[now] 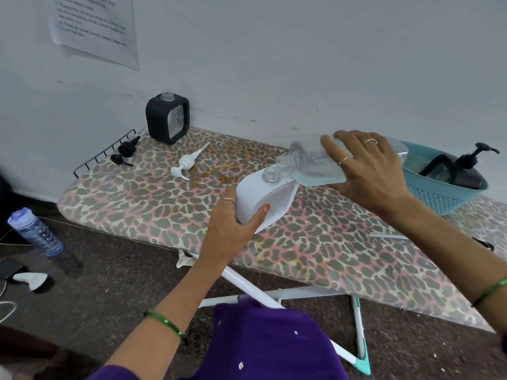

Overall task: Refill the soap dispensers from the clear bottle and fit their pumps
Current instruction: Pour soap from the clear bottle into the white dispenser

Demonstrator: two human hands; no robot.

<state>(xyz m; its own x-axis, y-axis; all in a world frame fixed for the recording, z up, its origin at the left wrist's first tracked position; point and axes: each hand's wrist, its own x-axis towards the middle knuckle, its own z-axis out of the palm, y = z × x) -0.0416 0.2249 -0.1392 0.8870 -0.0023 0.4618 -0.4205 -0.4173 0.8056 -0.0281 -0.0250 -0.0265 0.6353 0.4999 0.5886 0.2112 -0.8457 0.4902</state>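
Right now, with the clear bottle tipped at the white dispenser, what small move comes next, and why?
Probably tip the clear bottle a little further. Its mouth sits just above the white dispenser's open neck, yet the liquid lies pooled low in its body and no stream shows. The right hand grips the bottle; the left hand steadies the dispenser.

Left hand (233,229) gripping with curled fingers, right hand (367,171) clasped palm-down, forearms extended

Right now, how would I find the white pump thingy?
Look at the leopard-print ironing board. Near its far left end, between the black dispenser by the wall and the white dispenser, the white pump lies flat. The two pumps beside it are black.
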